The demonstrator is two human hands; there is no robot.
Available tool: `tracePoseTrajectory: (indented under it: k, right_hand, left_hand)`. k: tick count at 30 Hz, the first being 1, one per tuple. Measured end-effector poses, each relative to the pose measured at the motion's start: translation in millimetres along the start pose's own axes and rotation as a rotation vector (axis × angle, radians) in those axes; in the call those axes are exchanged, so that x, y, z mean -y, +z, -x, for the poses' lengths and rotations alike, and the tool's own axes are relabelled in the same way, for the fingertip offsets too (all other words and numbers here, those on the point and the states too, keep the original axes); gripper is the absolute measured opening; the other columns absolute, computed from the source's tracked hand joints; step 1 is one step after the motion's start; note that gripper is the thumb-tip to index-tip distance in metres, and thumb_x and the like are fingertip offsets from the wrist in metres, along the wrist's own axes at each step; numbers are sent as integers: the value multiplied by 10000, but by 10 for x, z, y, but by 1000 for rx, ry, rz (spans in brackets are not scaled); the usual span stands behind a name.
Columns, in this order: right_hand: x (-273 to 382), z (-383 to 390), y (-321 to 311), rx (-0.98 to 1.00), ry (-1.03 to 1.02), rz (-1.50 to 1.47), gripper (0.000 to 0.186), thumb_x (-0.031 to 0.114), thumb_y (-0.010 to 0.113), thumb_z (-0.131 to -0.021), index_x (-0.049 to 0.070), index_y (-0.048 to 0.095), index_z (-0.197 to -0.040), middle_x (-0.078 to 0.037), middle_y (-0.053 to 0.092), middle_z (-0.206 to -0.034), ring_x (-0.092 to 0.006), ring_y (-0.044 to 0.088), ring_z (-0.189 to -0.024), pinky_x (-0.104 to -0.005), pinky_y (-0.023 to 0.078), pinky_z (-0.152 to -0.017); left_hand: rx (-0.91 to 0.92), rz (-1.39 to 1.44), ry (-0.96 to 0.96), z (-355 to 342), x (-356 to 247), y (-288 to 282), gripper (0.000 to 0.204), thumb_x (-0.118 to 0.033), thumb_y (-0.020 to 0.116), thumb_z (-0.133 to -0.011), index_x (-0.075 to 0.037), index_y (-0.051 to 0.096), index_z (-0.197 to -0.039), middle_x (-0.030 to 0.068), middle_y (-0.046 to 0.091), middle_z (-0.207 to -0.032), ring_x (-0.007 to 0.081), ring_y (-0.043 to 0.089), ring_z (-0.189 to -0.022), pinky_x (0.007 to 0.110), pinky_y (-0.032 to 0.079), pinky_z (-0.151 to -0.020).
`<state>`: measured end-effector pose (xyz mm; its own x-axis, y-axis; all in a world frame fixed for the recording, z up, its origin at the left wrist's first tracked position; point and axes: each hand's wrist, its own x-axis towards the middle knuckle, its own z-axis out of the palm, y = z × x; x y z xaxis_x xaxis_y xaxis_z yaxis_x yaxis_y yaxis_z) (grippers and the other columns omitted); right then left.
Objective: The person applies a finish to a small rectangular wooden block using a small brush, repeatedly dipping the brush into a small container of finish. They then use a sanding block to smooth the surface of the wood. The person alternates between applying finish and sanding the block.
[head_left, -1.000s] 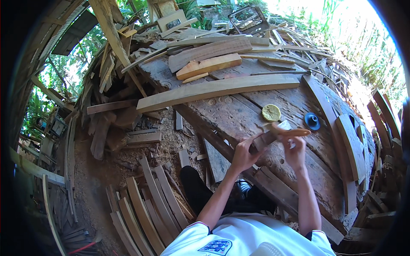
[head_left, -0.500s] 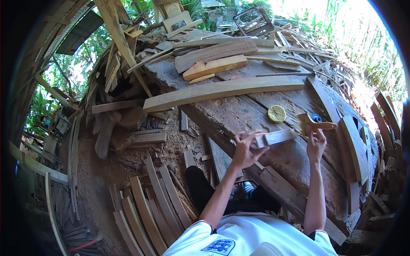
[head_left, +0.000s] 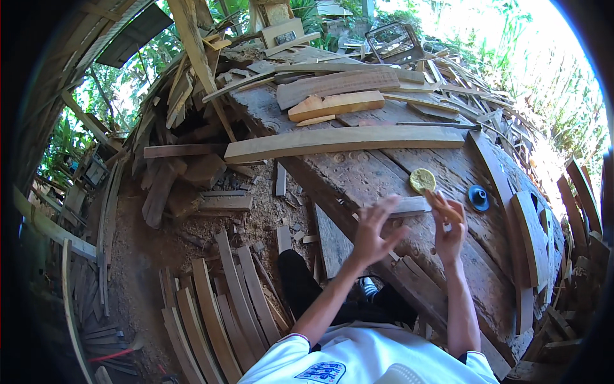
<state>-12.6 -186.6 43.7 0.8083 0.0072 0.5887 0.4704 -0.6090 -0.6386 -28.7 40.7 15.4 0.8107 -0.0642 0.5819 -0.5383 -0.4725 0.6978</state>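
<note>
My left hand (head_left: 374, 234) is open, its fingers spread and slightly blurred, beside a small pale wooden block (head_left: 410, 205) on the rough workbench (head_left: 358, 176). My right hand (head_left: 450, 235) closes on a paintbrush (head_left: 451, 210) just right of the block. Its brown wooden handle shows among the fingers; I cannot make out the bristles now. Just beyond the block lies a round yellow disc (head_left: 423, 180), with a grainy-looking top. A blue round object with a dark centre (head_left: 478, 198) sits to the right of the brush.
A long squared board (head_left: 345, 144) crosses the bench beyond my hands, with more offcuts (head_left: 339, 104) behind it. Planks (head_left: 528, 217) line the right side. Upright boards (head_left: 214, 313) lean at lower left above sawdust-covered ground (head_left: 259, 205). A black crate (head_left: 393, 43) stands far back.
My left hand has let go of the wooden block, which now rests on the bench. My right hand has moved left with the paintbrush, uncovering the blue object. The view has shifted slightly.
</note>
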Motion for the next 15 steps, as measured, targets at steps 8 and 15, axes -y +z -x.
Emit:
tracePoseTrajectory:
  k: [8,15]
  right_hand:
    - [95,-79,-59,428,-91,129,775,58,741,-838,252,589,-1573,-171,383,-1701,-409,372,-1544,-551,299,-1259]
    - [-300,-263,-147,574,-48,292,689,128,807,-867,140,587,-1519,-125,595,-1507,-315,511,-1429,-526,349,-1180]
  left_hand:
    - [-181,205,-11,-132,-378,343,402,-113,628,-1056,6,594,-1438,241,625,-1455,397,644,-1320,433,519,-1093]
    - [-207,150,-2,-376,-243,234,207,-75,606,-1070,13,675,-1245,218,771,-1130,377,780,-1023,411,611,-816]
